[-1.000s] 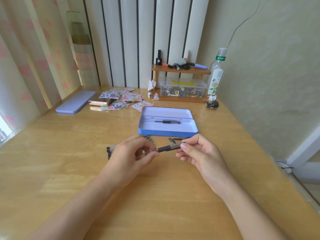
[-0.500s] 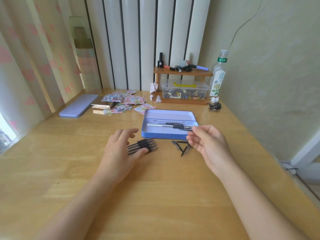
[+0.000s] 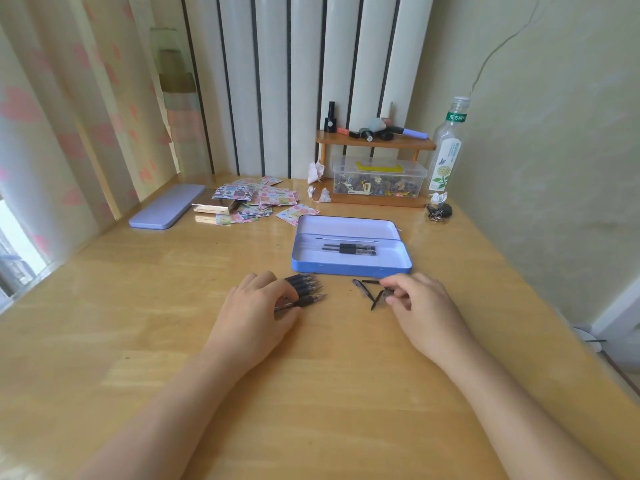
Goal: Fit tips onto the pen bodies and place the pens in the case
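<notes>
1. The surface (image 3: 173,341) is pale varnished wood, glossy enough to catch glare, and it carries everything I am working with.
2. The case (image 3: 351,266) is a flat blue tin with rounded corners, hinged open, its pale lid lying back. It sits just beyond my hands, near the middle.
3. My left hand (image 3: 256,313) rests palm down on the bodies (image 3: 306,289), fingers curled over the near one; I judge it is taking hold, but I cannot tell whether the grip has closed.
4. My right hand (image 3: 420,306) has thumb and forefinger pinched at the tips (image 3: 369,292). Whether one is truly caught between them I cannot tell.
5. Two finished pens (image 3: 349,248) lie side by side inside the case, slim, with dark grips and clear barrels. That much is done.
6. The bodies are a row of about five, touching each other, just in front of the case's left corner. They are dark, matte at the grip, with bare metal points facing right. None of these has a tip yet, so most of the work is left.
7. The tips lie loose just right of the bodies, near the case's front wall. They are small, dark, tapered slivers, a few crossing each other. They look light and easy to scatter, so I would pick them singly.
</notes>
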